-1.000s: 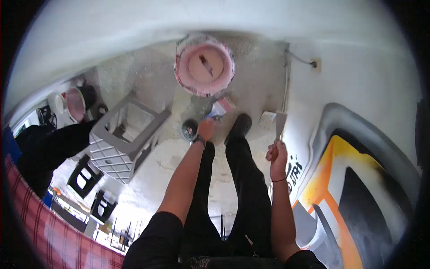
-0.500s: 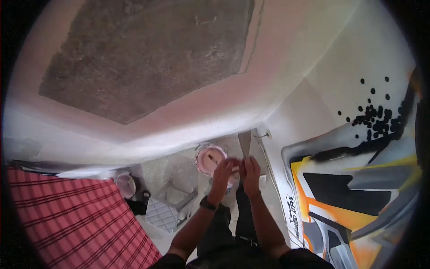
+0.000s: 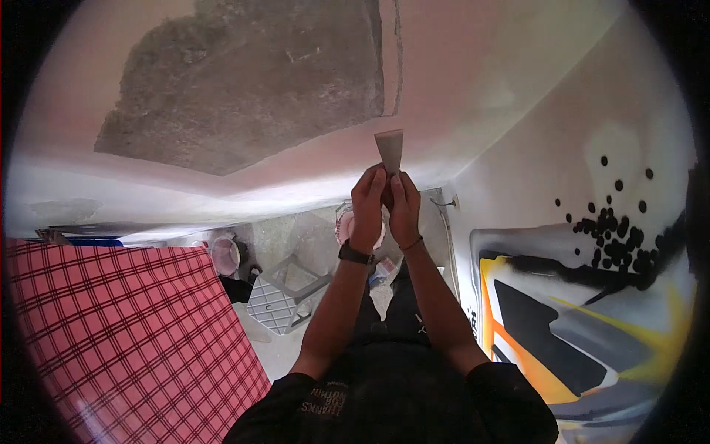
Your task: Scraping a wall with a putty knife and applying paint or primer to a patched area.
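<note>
Both of my hands are closed together around the handle of a putty knife, whose flared blade points up toward the wall. My left hand wraps the handle from one side, and my right hand presses against it from the other. Most of the handle is hidden in the fingers. Ahead, the pink-white wall carries a large rough grey-brown patch with ragged edges; the blade is below and right of it. Beneath my hands, a bucket with a pink rim is partly covered by my left hand.
A pink checked cloth covers a surface at the left. On the floor stand a grey step stool and another bucket. The right wall has a painted mural; a cable comes out near the corner.
My hands have risen from near the pink bucket toward the wall, carrying the putty knife. The view has shifted, and the grip now has both hands close together.
</note>
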`<state>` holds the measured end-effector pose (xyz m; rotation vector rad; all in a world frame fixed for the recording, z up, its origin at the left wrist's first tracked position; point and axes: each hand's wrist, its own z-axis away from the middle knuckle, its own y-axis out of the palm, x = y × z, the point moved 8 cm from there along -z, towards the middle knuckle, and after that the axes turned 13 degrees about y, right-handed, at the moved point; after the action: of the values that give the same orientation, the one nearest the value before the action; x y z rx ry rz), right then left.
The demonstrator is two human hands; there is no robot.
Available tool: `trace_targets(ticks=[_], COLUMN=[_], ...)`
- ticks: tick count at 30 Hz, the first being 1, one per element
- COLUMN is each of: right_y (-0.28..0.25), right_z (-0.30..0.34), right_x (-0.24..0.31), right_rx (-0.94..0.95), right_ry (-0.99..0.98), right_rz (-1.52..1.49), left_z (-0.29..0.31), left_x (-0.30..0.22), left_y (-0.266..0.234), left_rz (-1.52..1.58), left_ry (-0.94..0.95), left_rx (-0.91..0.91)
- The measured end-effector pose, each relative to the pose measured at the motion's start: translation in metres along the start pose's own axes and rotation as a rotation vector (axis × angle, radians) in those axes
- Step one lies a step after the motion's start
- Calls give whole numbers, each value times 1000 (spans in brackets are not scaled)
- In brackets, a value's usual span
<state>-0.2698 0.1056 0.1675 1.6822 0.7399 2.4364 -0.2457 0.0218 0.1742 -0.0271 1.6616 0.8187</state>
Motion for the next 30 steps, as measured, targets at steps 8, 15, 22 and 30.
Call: trace_targets(ticks=[8,15,22,30], right_y=[-8,-13,-14,-26], right_z=[-32,-37,-46,-44], right_x=[13,5,-3,-3], right_rx=[-305,-352,-336,-308], right_ry=[-206,-218,-231,-220], right_rz=[225,323,239,213], left_z=[-38,-40,-47,-43], left_x=[0,-3,-5,-6], left_y=[10,4,7,20], left_rz=[-363,-485,-447,-539], left_ry=[109,142,197,247], left_rx=[21,-86,-40,-18])
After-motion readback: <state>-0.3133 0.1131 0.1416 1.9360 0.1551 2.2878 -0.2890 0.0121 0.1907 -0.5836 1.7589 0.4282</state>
